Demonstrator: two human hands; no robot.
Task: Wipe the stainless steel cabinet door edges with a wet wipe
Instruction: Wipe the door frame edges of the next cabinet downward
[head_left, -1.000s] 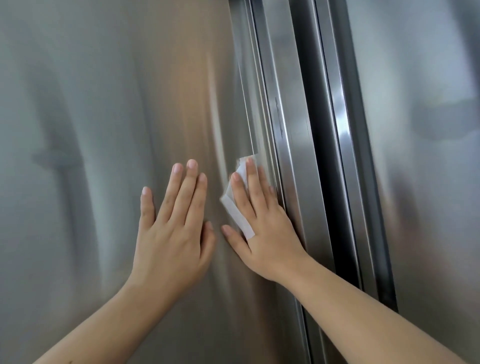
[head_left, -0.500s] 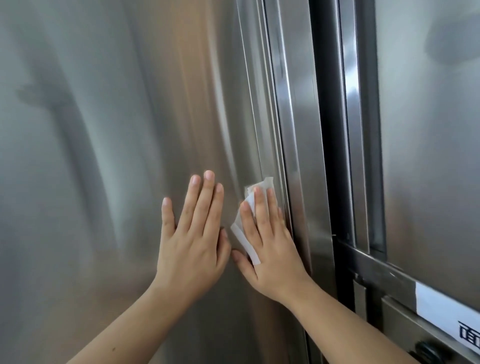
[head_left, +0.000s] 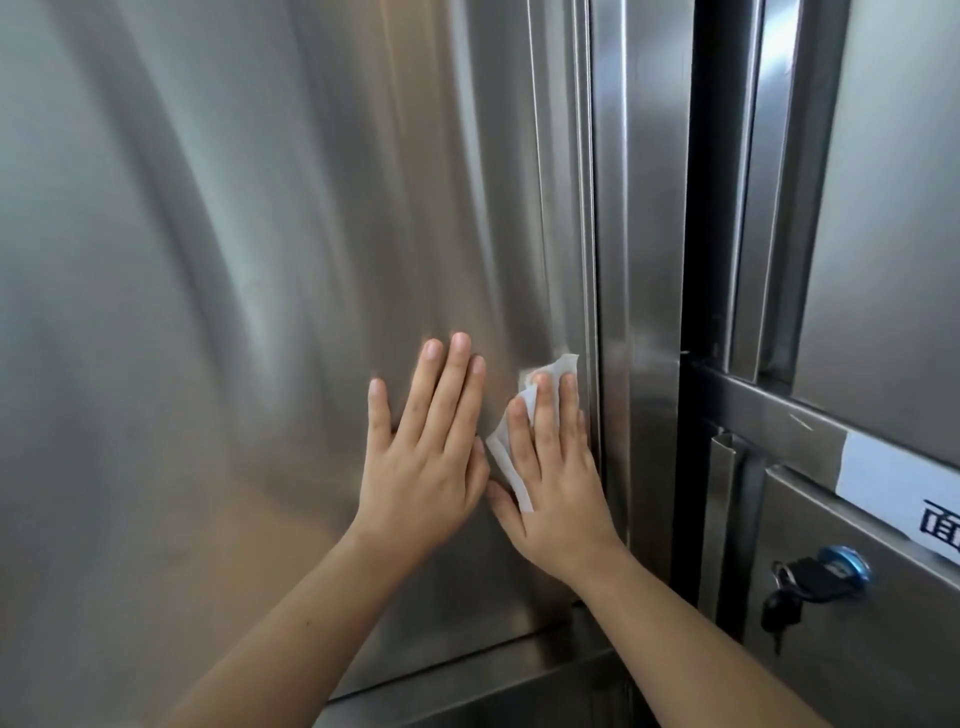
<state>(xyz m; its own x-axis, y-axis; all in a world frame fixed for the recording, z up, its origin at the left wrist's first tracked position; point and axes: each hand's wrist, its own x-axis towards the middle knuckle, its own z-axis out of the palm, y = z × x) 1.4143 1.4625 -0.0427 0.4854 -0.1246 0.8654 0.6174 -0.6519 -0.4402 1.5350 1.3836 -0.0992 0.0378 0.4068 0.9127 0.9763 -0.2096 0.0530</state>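
A large stainless steel cabinet door (head_left: 234, 312) fills the left of the view. Its right vertical edge (head_left: 584, 208) runs top to bottom. My right hand (head_left: 556, 478) lies flat near that edge and presses a white wet wipe (head_left: 501, 452) against the door. The wipe sticks out above my fingertips and to the left of my palm. My left hand (head_left: 431, 457) rests flat on the door panel just to the left, fingers together and pointing up, holding nothing.
A steel frame post (head_left: 644, 260) and a dark gap (head_left: 696, 260) separate this door from the right-hand cabinet doors (head_left: 883, 208). The lower right door carries a white label (head_left: 904, 483) and a blue lock with a black key (head_left: 810, 577). A lower ledge (head_left: 467, 686) runs beneath the door.
Both hands have slid down the door along its right edge, the wipe still under my right hand. The lower right door, label and lock have come into view.
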